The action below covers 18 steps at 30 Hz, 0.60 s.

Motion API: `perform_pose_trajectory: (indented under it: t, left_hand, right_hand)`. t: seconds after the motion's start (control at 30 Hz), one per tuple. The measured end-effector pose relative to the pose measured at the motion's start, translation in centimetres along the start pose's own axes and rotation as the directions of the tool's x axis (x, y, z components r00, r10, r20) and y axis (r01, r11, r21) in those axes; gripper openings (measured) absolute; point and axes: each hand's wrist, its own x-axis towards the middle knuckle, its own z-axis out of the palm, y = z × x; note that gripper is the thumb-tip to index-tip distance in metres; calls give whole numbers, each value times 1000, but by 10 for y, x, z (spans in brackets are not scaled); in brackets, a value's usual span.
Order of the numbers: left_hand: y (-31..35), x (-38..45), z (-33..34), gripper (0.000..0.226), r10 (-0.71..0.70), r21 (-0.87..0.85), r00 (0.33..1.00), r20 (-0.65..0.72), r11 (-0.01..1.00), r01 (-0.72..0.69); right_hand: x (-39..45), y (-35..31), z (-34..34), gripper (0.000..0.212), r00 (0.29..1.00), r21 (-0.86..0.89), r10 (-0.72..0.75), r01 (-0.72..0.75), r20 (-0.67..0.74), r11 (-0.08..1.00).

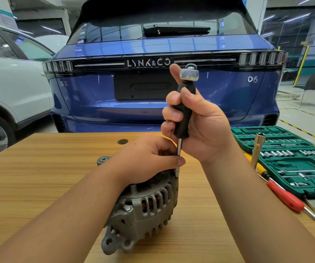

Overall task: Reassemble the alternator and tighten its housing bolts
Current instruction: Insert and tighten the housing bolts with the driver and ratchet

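1. Head view: right hand [200, 126] grips the driver [184, 114] upright; left hand [149, 158] pinches its shaft at a bolt, steadying the alternator [141, 209]
2. Alternator lies on the counter [38, 168], housing closed
3. Judged: reassembly done, bolt tightening under way; remaining bolts unclear

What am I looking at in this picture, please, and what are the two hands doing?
There is one picture, taken by a camera worn on a person's head, looking forward and down. No robot: these are bare hands. On the wooden table lies an alternator, a car's generator. The left hand rests on top of it and steadies the tool's shaft. The right hand grips the black handle of a driver, held upright over the housing. To the right lie a green socket set and a red screwdriver. A blue car stands behind the table.
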Motion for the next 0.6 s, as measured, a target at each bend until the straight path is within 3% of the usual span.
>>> perform_pose_trajectory:
  t: [0.13,0.27,0.43,0.6]
  left_hand:
    - [-1,0,-1,5,8,-1,1000,6,1000,-8]
    - [0,0,0,4,-4,18,1000,11,1000,4]
    - [2,-1,0,4,12,-14,1000,8,1000,-12]
    - [5,-1,-1,4,18,-8,1000,16,1000,-18]
  right_hand:
    - [2,7,8,38,982,-173,-163,145,-94,974]
    - [1,9,10,39,957,-285,-278,243,-87,927]
    - [0,5,6,38,983,-70,-182,181,-3,981]
    - [-2,1,-1,69,996,-17,-94,94,-3,995]
